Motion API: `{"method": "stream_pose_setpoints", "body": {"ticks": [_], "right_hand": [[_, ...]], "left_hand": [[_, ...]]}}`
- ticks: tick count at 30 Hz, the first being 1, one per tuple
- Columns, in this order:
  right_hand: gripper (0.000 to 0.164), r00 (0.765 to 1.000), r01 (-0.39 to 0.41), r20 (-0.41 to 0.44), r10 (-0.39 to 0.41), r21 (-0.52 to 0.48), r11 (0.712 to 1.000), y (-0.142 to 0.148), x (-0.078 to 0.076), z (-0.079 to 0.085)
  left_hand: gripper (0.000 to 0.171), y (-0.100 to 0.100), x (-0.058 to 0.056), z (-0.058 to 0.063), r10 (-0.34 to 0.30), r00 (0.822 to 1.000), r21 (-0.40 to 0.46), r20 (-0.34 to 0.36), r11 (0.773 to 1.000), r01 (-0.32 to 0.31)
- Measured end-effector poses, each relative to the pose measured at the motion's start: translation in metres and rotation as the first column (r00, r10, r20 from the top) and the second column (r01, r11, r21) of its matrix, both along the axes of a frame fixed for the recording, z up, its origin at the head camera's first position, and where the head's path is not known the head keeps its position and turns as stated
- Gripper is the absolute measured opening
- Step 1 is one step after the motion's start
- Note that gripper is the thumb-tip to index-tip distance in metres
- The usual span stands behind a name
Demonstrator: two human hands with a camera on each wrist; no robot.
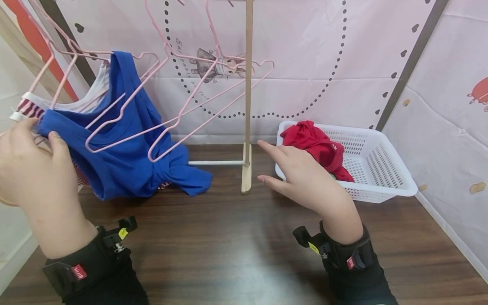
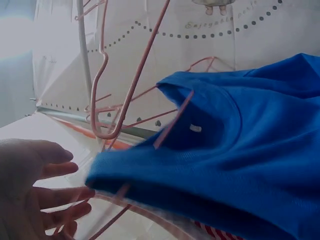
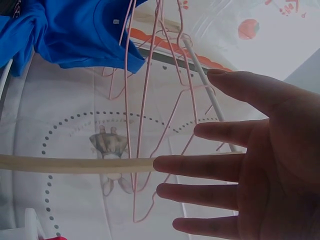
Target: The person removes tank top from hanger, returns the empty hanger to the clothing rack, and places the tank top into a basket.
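Dark sleeves (image 1: 103, 279) come nearest at the bottom edge, over a counter (image 1: 213, 237) where the blue top (image 1: 114, 171) hangs at left on a pink hanger (image 1: 63, 81), its lower end bunched. At its shoulder strap (image 1: 62, 127) the left hand (image 1: 34, 156) is relaxed, not plainly pinching cloth; the right hand (image 1: 305, 178) is spread and empty near the wooden post (image 1: 248, 84). An uneven tug could slide the strap off, and bare hangers (image 1: 151, 157) crossing the top might snag it. Mostly hidden behind is a striped garment (image 1: 32, 109); the post's upper end is cut off, and whether left fingertips touch the strap is unclear
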State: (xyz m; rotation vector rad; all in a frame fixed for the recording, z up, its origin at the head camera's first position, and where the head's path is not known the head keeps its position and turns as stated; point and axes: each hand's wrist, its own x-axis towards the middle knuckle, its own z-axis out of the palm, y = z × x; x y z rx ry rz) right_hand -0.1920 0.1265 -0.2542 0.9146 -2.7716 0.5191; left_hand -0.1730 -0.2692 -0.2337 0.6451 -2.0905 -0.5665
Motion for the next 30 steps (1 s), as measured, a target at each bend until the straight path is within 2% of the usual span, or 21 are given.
{"method": "stream_pose_setpoints", "body": {"ticks": [7, 15, 18, 24, 27, 30], "right_hand": [[0.076, 1.0, 0.0, -0.01, 0.0, 0.011, 1.0, -0.001, 0.0, -0.001], [0.077, 1.0, 0.001, -0.004, -0.001, 0.016, 1.0, -0.002, -0.001, -0.003], [0.076, 1.0, -0.009, -0.019, 0.01, 0.023, 1.0, -0.003, -0.001, -0.004], [0.076, 0.999, -0.019, -0.032, 0.02, 0.027, 0.999, -0.005, -0.002, -0.006], [0.075, 0.999, -0.025, -0.036, 0.026, 0.027, 0.999, -0.007, -0.002, -0.007], [0.075, 0.999, -0.033, -0.034, 0.034, 0.028, 0.999, -0.008, -0.003, -0.007]], "left_hand": [[0.052, -0.01, -0.006, -0.002, 0.07, 0.993, 0.055, 0.098, 0.996, -0.075], [0.051, -0.01, -0.013, -0.005, 0.103, 0.988, 0.013, 0.113, 0.994, -0.105], [0.053, -0.009, -0.015, -0.005, 0.096, 0.985, 0.02, 0.147, 0.995, -0.1], [0.064, -0.011, -0.019, -0.007, 0.041, 0.958, 0.049, 0.283, 0.997, -0.057], [0.065, -0.012, -0.021, -0.009, 0.003, 0.961, 0.032, 0.278, 0.999, -0.012], [0.061, -0.011, -0.021, -0.01, -0.014, 0.975, 0.007, 0.223, 1.0, 0.013]]}}
